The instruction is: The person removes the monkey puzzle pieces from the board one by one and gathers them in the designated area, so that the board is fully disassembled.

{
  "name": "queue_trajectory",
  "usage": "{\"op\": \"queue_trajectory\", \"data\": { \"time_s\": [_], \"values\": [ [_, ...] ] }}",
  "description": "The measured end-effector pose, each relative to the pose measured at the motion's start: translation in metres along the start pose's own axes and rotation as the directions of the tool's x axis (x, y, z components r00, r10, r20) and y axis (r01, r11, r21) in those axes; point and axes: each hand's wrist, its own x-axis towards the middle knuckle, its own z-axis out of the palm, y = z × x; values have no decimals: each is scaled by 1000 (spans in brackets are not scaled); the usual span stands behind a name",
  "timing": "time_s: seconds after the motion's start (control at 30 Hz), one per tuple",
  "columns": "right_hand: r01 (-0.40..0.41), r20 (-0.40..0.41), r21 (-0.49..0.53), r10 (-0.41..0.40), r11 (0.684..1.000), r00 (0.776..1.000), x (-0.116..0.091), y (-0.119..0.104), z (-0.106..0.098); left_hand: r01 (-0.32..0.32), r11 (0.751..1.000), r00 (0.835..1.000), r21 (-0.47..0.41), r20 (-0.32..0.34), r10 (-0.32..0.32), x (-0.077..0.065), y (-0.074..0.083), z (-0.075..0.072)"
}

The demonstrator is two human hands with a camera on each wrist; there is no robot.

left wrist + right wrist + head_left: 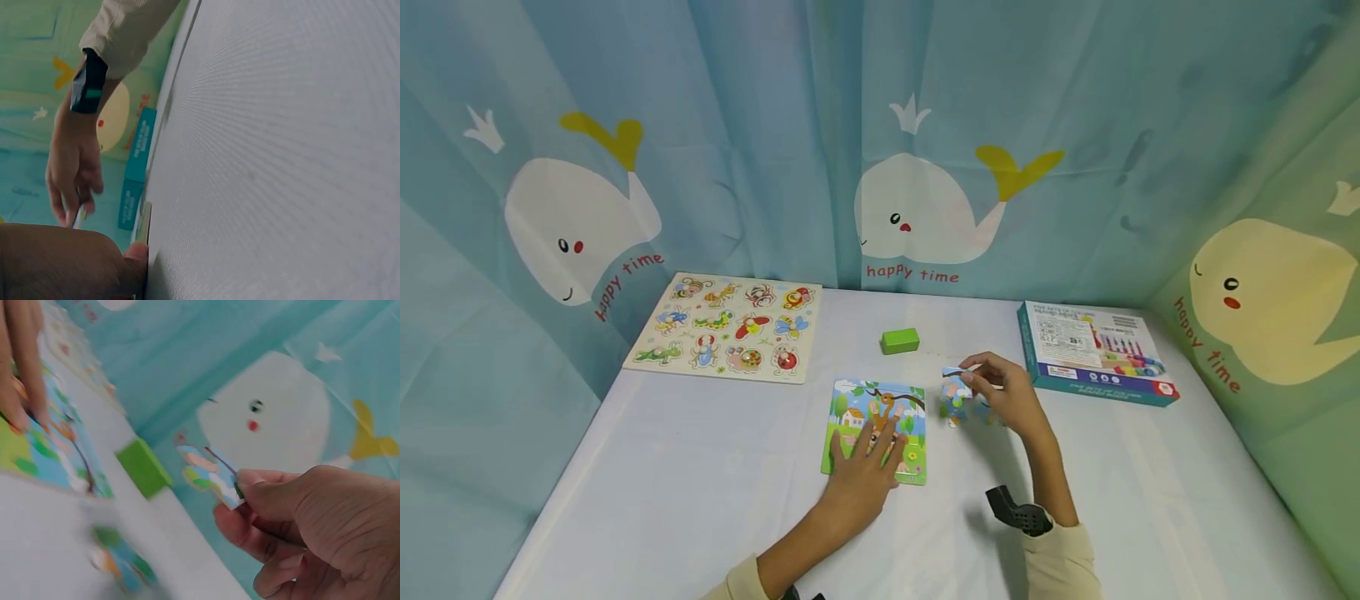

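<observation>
A square jigsaw puzzle (844,396), showing a house, grass and a brown animal, lies on the table. My left hand (859,483) rests on its lower part with fingers spread and covers some of the picture. To the right, my right hand (1006,392) pinches a puzzle piece (209,478) between thumb and fingers, raised off the table. The piece has a dark branch and blue sky on it. Below it, more puzzle pieces (953,413) lie on the table, blurred in the right wrist view and partly hidden by the right hand.
A green block (900,341) sits beyond the puzzle. At the back left is a wooden insect peg board (739,333). A teal box (1097,354) lies at the back right. Blue-green curtains (775,167) with whale prints hang behind the white table.
</observation>
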Motion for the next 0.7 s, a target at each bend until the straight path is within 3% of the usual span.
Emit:
{"op": "queue_trajectory", "data": {
  "time_s": [0.2, 0.37, 0.7],
  "values": [
    [-18, -37, -70, 15, 997, 999, -20, 13, -33, -1, 1000, 999, 5, -42, 1, 0, -1, 1],
    [-89, -76, -133, 80, 987, 994, -39, 28, -55, 1, 1000, 997, 17, -72, 0, 1, -1, 5],
    [-296, -117, -279, 274, 913, 955, -63, 56, -77, -2, 1000, 998, 5, -69, 2, 0, 0, 6]
  ]
}}
